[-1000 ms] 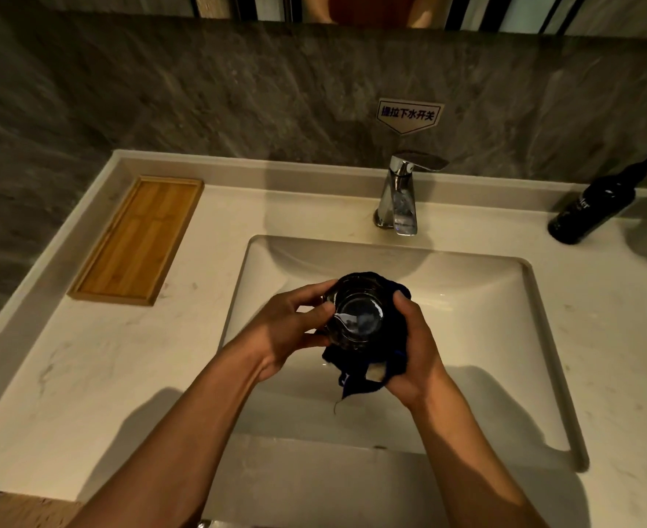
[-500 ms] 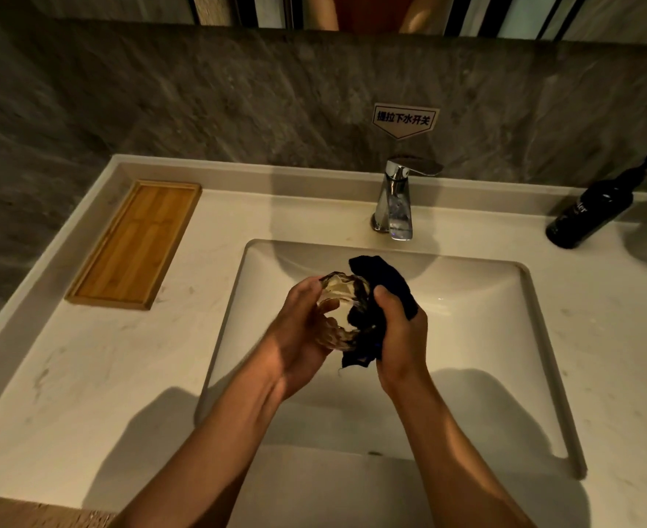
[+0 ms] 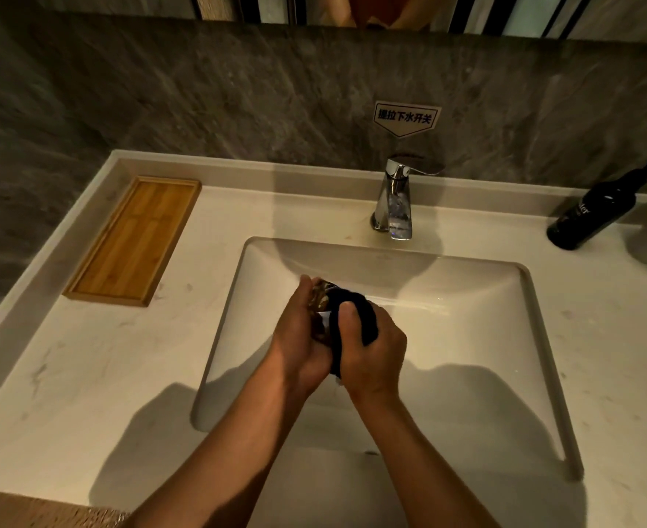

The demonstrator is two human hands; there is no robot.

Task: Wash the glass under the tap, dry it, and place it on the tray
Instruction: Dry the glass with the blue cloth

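Presently, mid-dry: I've got the glass (image 3: 320,299) held over the sink basin (image 3: 466,299), left hand (image 3: 299,341) curled round its side wall, right hand (image 3: 373,352) bunching a dark cloth (image 3: 352,310) against it, fingers closed on the fabric. Glass looks faceted, clear, rigid, thin-walled; I'd judge it light but brittle, and slick if any film of water is left, so grip the body w/ the whole palm, not the rim. Cloth is soft, limp, conforms to the facets. Chrome tap (image 3: 396,200) shows no stream. Bamboo tray (image 3: 135,242), shallow w/ a raised lip, sits well apart to the left on the pale marble-look counter (image 3: 104,367). Black pump bottle (image 3: 596,211) at far right.
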